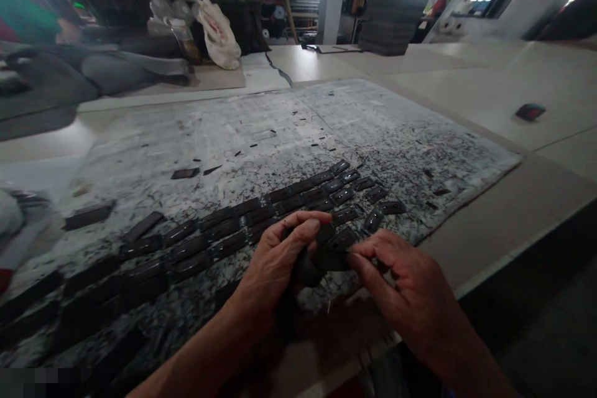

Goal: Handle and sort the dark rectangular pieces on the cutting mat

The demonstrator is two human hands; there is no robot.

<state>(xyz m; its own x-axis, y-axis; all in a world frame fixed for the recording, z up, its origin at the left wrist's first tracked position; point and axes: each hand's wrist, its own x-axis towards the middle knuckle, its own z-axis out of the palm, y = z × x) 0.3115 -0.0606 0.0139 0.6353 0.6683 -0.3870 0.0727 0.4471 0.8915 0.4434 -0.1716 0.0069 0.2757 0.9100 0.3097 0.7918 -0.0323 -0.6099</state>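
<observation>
My left hand [273, 261] is closed around a dark, flexible piece of material [308, 270], thumb and forefinger pressed together at its top. The thumb and fingers of my right hand [403, 283] pinch the end of a dark strip [332, 259] that reaches across to the left hand. Whether the strip and the piece are one cannot be told. Below and beyond both hands, small dark rectangular pieces [221, 228] lie in uneven rows, some with shiny slots in their middles. The left palm hides part of what it holds.
A pale sheet [261, 118] strewn with dark scraps covers the table [485, 87]. A small dark object [530, 112] lies at the right. Grey fabric [125, 68], a white bag [218, 34] and a dark stack [389, 23] stand farther back. At the far left is a person's green sleeve [28, 15].
</observation>
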